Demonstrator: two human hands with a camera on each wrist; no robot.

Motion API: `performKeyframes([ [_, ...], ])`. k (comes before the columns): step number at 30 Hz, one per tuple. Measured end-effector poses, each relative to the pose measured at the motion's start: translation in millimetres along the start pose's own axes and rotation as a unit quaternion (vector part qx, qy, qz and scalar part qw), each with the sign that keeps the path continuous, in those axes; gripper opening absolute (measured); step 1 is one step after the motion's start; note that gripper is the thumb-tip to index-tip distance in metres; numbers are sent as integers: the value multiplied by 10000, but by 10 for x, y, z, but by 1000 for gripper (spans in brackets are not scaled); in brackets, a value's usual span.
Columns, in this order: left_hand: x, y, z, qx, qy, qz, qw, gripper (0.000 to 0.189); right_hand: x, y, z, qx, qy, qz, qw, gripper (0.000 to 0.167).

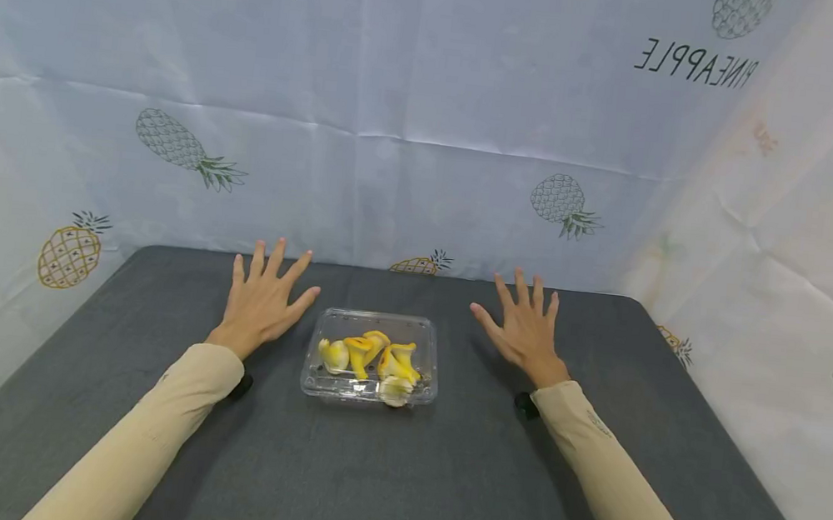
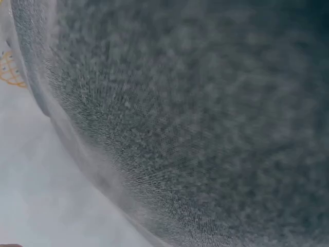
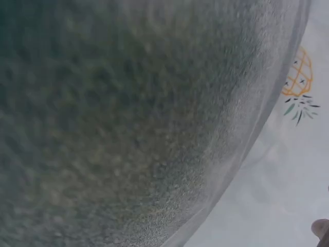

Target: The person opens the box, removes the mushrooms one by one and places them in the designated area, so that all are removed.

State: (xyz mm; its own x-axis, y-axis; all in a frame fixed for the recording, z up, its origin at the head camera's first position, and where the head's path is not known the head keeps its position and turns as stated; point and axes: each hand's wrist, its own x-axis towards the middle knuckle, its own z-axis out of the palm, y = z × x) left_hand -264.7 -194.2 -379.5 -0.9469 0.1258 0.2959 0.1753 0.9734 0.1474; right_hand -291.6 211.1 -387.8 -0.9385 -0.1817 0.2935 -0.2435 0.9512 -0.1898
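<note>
A clear plastic box stands at the middle of the dark grey table, between my two hands. Inside it lie several small yellow-and-white pieces that look like mushrooms, some with flared yellow tops; a paler one is at the box's front edge. To the left of the box is my left hand, palm down with its fingers spread and nothing held. My right hand is spread the same way on the right, apart from the box. A bit of a fingertip shows in the right wrist view.
The table has a fabric-like grey surface with rounded far corners. A white curtain printed with pineapples hangs right behind the far edge and along both sides. Dark wrist devices sit under the beige sleeves.
</note>
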Motion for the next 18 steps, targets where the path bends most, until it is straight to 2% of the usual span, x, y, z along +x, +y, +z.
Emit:
performKeyframes([
  [5,-58,5,-30,-38,8,78,10000,68,-62,-41,-11,77,-61,-51,9999,83],
  [13,-150,25,-63,-310,-79,137,9994,70,-161,-93,-4,219,-61,-153,9996,81],
  [18,-212,65,-89,-486,-118,174,9986,70,-224,-143,-11,312,-193,-164,9992,81],
])
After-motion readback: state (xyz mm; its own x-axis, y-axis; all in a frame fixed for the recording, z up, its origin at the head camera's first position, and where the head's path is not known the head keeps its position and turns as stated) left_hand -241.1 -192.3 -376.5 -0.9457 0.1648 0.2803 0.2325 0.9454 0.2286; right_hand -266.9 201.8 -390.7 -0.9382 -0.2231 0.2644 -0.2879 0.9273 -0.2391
